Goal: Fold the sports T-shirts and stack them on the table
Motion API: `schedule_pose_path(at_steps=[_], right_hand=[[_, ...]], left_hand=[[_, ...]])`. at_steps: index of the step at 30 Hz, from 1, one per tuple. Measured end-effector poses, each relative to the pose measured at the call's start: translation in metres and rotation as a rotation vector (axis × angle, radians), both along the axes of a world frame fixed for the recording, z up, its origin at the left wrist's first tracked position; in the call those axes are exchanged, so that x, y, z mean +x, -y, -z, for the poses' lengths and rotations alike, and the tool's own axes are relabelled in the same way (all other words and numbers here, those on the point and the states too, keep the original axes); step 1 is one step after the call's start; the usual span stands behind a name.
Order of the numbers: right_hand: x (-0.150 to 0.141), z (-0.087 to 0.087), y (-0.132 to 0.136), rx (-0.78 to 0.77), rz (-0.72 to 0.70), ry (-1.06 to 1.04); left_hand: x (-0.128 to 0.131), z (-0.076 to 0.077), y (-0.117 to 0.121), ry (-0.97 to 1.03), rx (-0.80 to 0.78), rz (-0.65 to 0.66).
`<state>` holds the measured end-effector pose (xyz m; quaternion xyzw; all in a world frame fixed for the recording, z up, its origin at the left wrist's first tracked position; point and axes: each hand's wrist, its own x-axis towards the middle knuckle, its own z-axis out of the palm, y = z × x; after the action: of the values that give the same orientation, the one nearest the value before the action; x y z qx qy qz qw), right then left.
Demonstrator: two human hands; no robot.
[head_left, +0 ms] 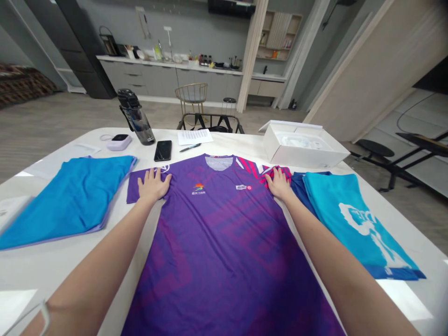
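Your purple patterned jersey (224,242) lies flat and face-up on the white surface (45,266), collar away from you. Your left hand (153,185) and right hand (278,183) rest open on its shoulders, each grip released, grasping nothing.

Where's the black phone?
In the head view, the black phone lies on the white table, left of centre, just past the collar of the purple jersey, between the water bottle and a sheet of paper.

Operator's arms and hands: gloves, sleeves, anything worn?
The left hand and right hand are bare, without gloves, and no sleeves show on the forearms. The only thing worn is a thin pale band low on the left forearm.
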<state>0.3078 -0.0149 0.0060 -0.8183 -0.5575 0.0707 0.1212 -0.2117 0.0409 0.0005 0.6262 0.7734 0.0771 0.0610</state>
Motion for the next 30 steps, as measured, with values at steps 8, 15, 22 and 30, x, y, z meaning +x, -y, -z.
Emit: schedule_pose_path(at_steps=[8,15,22,30], right_hand=[[-0.018,-0.001,-0.013,-0.108,0.34,0.04],[-0.034,-0.003,-0.028,-0.136,-0.202,0.127],[-0.054,-0.007,-0.057,-0.254,-0.166,0.053],[-0.079,-0.002,-0.091,-0.221,-0.16,0.049]], left_hand=[[-0.008,-0.006,-0.011,-0.008,-0.023,-0.091],[0.065,-0.021,-0.009,-0.043,0.144,0.257],[0.095,-0.009,-0.035,-0.002,-0.075,0.257],[0.081,-0.001,-0.049,-0.024,0.014,0.266]])
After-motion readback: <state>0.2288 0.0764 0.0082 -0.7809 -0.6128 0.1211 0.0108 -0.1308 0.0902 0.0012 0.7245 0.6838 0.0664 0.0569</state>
